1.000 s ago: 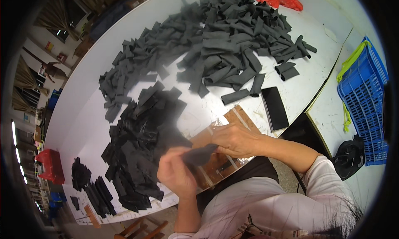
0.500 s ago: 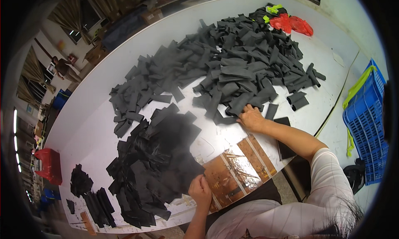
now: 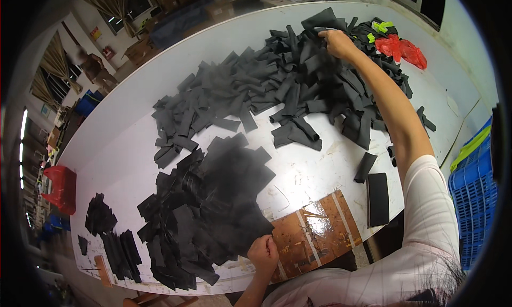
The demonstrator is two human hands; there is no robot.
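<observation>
A: Strips, dark grey, folded fabric, one big loose heap [image 3: 298, 88] across the far half of the white tabletop [image 3: 122, 147]. Right hand [image 3: 337, 42] is stretched out to the heap's far edge.

B: Grip there?

A: Fingers curled down into the strips, seems pinching one or two at the top edge. Fingertips are buried, so I cannot tell how many pieces it has. Arm fully extended because the near strips sit closer in and this part of the heap is farthest away.

B: Left hand?

A: Left hand [image 3: 263, 252] is at the near edge, fist closed, fingers pressed together, knuckles resting against the corner of the black flat pile [image 3: 213, 205]. Looks like it pins that pile so the sheets don't slide; can't see anything inside the fist.

B: What's by it?

A: Brown worn board [image 3: 314, 232] just right of the fist, shiny with tape, likely the working surface. Black flat pad [image 3: 378, 198] lies beside it, one stray strip [image 3: 365, 167] just above.

B: Further out?

A: Smaller black stacks [image 3: 109, 232] at the near left. Red bag [image 3: 400, 48] and neon-yellow scrap [image 3: 381, 26] at the heap's far right end. Blue crate [image 3: 472, 195] off the tabletop on the right, red bin [image 3: 61, 187] on the left floor.
</observation>
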